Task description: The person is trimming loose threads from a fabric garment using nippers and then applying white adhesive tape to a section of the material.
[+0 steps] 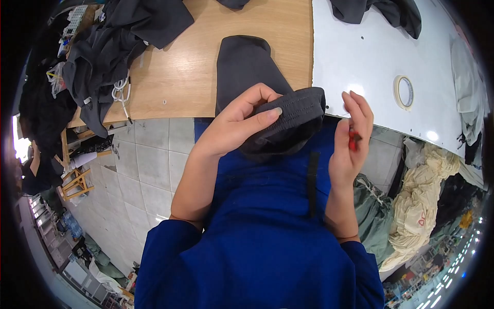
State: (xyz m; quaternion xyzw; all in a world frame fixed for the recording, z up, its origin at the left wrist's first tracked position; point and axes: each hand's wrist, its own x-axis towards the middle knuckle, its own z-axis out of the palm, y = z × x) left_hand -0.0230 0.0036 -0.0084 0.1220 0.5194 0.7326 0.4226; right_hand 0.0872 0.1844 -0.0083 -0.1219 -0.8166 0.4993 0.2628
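Bright indoor light is recorded. A row of small white lamps (448, 283) is caught at the lower right rim; a bright white patch (21, 144) at the left rim is burnt out. Round glare spots are thrown on the glossy white tabletop (360, 56). Detail is lost to shadow beneath the folded dark-grey fabric piece (293, 113). The small red object (354, 140) at the right hand (346, 157) is blurred. Edges are bowed; corners are blackened.

Red object (354, 140) — half hidden in right fingers (364, 110) — kind unclear
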